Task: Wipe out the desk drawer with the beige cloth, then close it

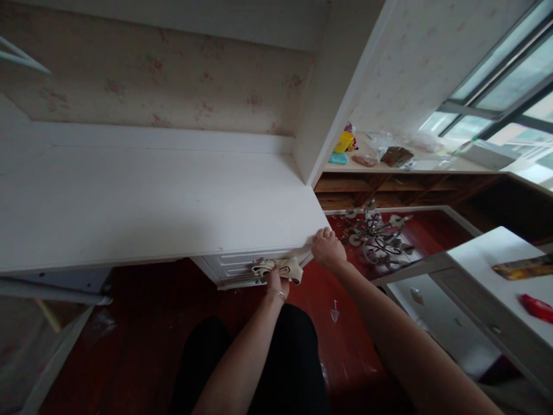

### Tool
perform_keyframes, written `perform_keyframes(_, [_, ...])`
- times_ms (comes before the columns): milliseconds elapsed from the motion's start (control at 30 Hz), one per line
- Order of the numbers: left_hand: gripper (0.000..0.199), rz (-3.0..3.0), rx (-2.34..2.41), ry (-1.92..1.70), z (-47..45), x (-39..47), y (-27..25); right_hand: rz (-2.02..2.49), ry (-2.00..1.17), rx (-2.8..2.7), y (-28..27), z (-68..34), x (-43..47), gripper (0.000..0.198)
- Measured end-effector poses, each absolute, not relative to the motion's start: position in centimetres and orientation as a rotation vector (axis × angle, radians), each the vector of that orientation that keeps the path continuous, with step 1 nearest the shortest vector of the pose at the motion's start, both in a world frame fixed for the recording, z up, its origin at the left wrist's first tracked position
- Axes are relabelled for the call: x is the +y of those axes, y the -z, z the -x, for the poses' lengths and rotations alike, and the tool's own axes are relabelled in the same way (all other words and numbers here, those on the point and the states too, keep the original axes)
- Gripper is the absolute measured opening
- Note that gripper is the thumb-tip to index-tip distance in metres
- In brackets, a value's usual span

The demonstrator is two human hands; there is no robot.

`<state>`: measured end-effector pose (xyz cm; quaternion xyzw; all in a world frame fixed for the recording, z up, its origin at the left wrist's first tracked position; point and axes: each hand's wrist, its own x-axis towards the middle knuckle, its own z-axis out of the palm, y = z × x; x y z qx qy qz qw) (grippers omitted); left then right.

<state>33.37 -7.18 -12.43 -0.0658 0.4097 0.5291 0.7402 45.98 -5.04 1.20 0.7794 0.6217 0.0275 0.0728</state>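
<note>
A folded cream cloth is gripped in my left hand, which wears a bracelet at the wrist. The cloth is against or just in front of the white drawer front under the desk; whether it touches the panel I cannot tell. My right hand rests with curled fingers on the right front corner of the white desktop, holding its edge. Its fingertips lie on top of the board, and the thumb is hidden.
A chandelier lies on the red wooden floor beyond the desk's right end. At right stands a white cabinet with a red packet on top. Bags and a cardboard box sit on the window ledge. An upright panel rises from the desktop.
</note>
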Motion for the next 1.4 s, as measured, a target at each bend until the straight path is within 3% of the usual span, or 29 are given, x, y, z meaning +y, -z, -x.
perform_keyframes(200, [0.029,0.178,0.936,-1.405,-24.8,-7.3,11.8,-2.321,-0.132,1.881,-1.0,-46.1,-5.2,0.05])
perform_keyframes(400, [0.029,0.144,0.908,-1.475,-19.5,-7.5,7.2,-2.258,-0.179,1.923,-0.5,-46.4,-5.0,0.05])
perform_keyframes(600, [0.027,0.132,0.788,-1.511,-21.1,-8.5,1.8,-2.269,-0.173,1.913,-0.2,-46.6,-4.9,0.052])
perform_keyframes(733, [0.022,0.155,0.678,-1.369,-25.6,-9.5,0.9,-2.263,-0.167,1.916,-0.2,-46.5,-5.0,0.051])
perform_keyframes(933, [0.019,0.066,0.426,-1.136,-35.4,-9.3,2.9,-2.25,-0.252,1.915,-0.5,-46.1,-5.3,0.05])
perform_keyframes(1100, [0.014,0.194,0.553,-1.048,-40.2,-8.2,6.6,-2.222,-0.231,1.898,-1.0,-45.8,-5.4,0.05])
perform_keyframes(1400, [0.013,0.254,0.817,-1.201,-30.2,-7.8,13.2,-2.215,-0.267,1.859,-1.1,-45.7,-5.2,0.049])
